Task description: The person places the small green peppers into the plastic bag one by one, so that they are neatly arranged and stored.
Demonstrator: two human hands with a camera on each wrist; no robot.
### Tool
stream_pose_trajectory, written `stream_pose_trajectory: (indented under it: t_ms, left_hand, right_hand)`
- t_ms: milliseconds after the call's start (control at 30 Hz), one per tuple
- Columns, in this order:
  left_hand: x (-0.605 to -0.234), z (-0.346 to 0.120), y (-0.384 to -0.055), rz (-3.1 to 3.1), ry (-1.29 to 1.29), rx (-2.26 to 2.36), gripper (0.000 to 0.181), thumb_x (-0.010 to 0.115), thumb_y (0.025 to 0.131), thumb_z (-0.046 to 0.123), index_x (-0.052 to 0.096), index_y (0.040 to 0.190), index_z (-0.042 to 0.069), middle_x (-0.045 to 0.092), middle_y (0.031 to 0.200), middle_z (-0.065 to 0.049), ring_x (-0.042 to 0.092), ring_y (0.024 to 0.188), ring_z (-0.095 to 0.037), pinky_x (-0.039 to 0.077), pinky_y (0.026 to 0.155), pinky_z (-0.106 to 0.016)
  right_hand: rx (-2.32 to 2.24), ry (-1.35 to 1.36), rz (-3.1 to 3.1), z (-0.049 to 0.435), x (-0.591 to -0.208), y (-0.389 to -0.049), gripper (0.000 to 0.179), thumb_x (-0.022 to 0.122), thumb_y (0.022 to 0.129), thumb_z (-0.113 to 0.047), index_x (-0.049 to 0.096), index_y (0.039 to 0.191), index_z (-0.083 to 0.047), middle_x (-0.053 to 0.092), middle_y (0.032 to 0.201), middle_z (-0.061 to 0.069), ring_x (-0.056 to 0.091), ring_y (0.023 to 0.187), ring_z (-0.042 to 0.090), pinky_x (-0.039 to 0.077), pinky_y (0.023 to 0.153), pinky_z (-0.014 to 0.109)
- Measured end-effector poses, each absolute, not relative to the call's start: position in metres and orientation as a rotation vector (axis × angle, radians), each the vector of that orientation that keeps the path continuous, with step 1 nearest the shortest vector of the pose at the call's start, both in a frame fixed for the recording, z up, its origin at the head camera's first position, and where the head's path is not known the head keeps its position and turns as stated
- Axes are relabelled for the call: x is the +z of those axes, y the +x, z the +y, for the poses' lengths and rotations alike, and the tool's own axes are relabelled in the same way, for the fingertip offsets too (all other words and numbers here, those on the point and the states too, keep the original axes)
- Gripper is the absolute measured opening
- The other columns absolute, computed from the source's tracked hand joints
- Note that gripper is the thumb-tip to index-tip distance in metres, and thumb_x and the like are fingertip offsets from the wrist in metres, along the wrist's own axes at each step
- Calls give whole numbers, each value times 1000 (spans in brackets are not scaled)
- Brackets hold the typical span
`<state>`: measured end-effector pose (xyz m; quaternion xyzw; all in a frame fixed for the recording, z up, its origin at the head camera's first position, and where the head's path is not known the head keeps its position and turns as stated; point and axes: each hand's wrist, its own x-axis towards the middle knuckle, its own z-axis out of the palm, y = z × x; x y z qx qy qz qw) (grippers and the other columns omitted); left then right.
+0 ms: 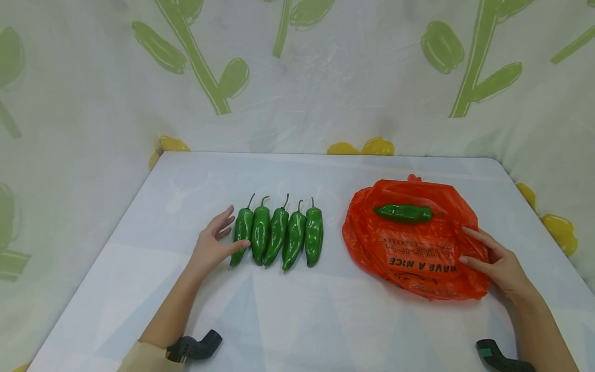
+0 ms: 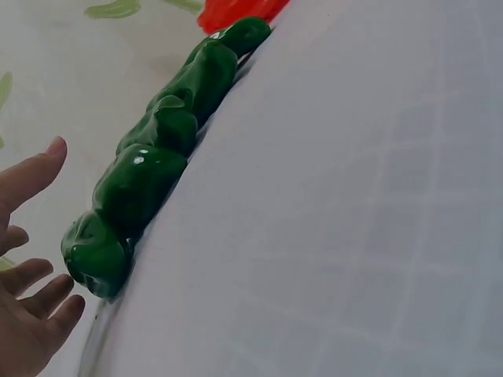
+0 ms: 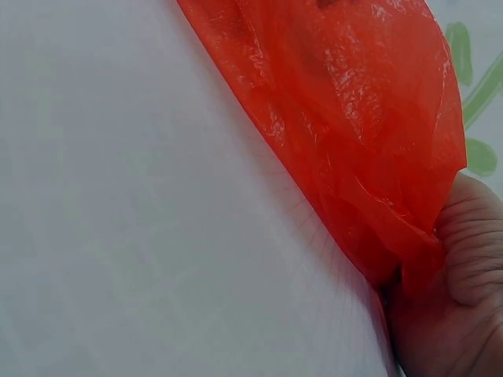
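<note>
Several green chili peppers [image 1: 278, 235] lie side by side in a row, stems pointing away. My left hand [image 1: 216, 243] is at the row's left end, fingers spread, the thumb over the leftmost pepper [image 1: 243, 227] in the head view. In the left wrist view, the fingertips [image 2: 69, 314] are right beside that pepper [image 2: 98, 255]. My right hand [image 1: 502, 263] holds the right edge of a crumpled red plastic bag [image 1: 418, 279], thumb and index finger on top; its other fingers are hidden. Another green chili pepper [image 1: 404, 213] lies crosswise on the bag.
The white table [image 1: 297, 320] has a pale blue pattern. A whitish curtain [image 1: 325, 77] with green plant prints hangs behind and along its sides. Dark devices are strapped to the left wrist [image 1: 195, 347] and right wrist [image 1: 504, 357].
</note>
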<state>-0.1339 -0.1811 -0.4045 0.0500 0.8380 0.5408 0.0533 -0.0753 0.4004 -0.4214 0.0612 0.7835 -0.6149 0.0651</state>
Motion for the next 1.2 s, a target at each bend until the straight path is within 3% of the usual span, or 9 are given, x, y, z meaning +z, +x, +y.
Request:
stream_pose_trajectory:
  t_ms: [400, 500, 733, 1033, 1200]
  left_hand:
    - [-419, -180, -144, 2542, 257, 1527, 88, 80, 77, 23, 30, 149, 14, 21, 155, -11, 27, 139, -36, 27, 112, -44]
    - [-420, -182, -144, 2544, 264, 1557, 85, 78, 78, 20, 32, 148, 13, 23, 154, -13, 31, 137, -36, 28, 111, -43]
    - [-423, -183, -142, 2587, 239, 1599, 69, 69, 83, 7, 39, 145, 10, 37, 148, -14, 38, 133, -33, 32, 109, -43]
    - [-425, -181, -142, 2752, 155, 1490, 63, 64, 83, 4, 44, 142, 12, 41, 147, -12, 33, 137, -32, 28, 110, -49]
    - [-425, -182, -141, 2824, 180, 1480, 58, 64, 83, 3, 49, 138, 10, 44, 144, -13, 37, 134, -34, 32, 107, -51]
  right_hand:
    - [-1816, 188, 2408, 400, -423, -75, 64, 58, 93, -8, 32, 148, -28, 13, 156, -19, 12, 141, 5, 46, 75, 6]
    - [-1829, 176, 2394, 399, -422, -75, 64, 58, 93, -8, 32, 148, -27, 12, 156, -18, 10, 143, 8, 46, 75, 6]
    - [-1865, 152, 2376, 399, -421, -75, 64, 58, 92, -6, 34, 148, -25, 16, 155, -18, 28, 122, -12, 48, 75, 8]
    - [-1818, 136, 2417, 399, -421, -75, 64, 58, 92, -7, 33, 148, -25, 17, 154, -18, 29, 117, -15, 47, 75, 7]
    - [-1851, 153, 2383, 400, -422, -76, 64, 58, 92, -7, 33, 148, -26, 17, 154, -18, 30, 116, -14, 48, 74, 8]
